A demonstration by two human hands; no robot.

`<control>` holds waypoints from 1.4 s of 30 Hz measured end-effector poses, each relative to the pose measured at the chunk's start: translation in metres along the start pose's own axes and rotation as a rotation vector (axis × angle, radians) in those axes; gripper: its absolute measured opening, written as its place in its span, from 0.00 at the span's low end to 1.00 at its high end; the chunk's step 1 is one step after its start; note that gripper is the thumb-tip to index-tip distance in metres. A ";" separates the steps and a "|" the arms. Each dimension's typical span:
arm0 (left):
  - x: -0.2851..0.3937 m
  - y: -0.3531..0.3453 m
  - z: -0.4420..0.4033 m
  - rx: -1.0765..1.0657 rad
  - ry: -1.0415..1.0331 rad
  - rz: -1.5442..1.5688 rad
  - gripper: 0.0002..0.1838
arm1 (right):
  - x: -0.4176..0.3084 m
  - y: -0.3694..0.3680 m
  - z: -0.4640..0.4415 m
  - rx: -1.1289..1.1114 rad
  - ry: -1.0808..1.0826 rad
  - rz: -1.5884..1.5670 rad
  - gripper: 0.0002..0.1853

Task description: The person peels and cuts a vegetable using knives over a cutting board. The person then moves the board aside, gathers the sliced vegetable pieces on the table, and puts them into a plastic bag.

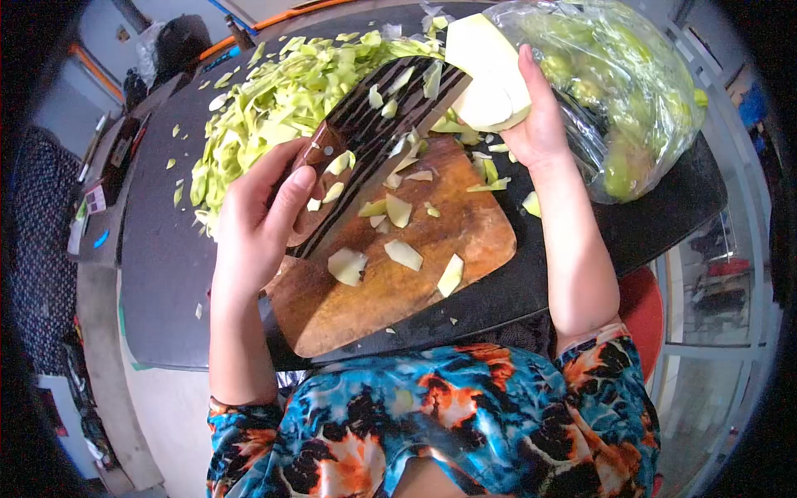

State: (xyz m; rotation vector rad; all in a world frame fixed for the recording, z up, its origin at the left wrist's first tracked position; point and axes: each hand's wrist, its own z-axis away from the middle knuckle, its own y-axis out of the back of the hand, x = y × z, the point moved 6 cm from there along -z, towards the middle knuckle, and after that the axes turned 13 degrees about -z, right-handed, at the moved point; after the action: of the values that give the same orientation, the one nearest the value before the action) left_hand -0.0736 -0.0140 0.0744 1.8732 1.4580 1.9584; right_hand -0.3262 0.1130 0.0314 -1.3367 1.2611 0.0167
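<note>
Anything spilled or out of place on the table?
Yes, slightly: a few pale scraps lie off the cutting board on the black table, separate from the main pile. Nothing looks visibly damaged.

Left hand [264,195] clenched — right hand [540,124] cupped

On the table [170,290], the cutting board [332,311] lies at the centre of the frame with loose slices [403,255] on it, the cleaver [375,137] slanting above its far left part, the peelings [266,112] heaped at upper left, and the filled plastic bag [652,124] at upper right.
</note>
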 end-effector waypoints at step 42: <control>0.006 -0.059 0.014 -0.209 0.130 0.472 0.20 | 0.001 -0.007 0.010 0.184 0.330 -0.056 0.26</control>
State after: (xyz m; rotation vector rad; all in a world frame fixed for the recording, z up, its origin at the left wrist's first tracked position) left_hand -0.0958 0.0303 0.0385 2.1718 0.8356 2.3568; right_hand -0.3146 0.1177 0.0332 -1.2460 1.4607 -0.3644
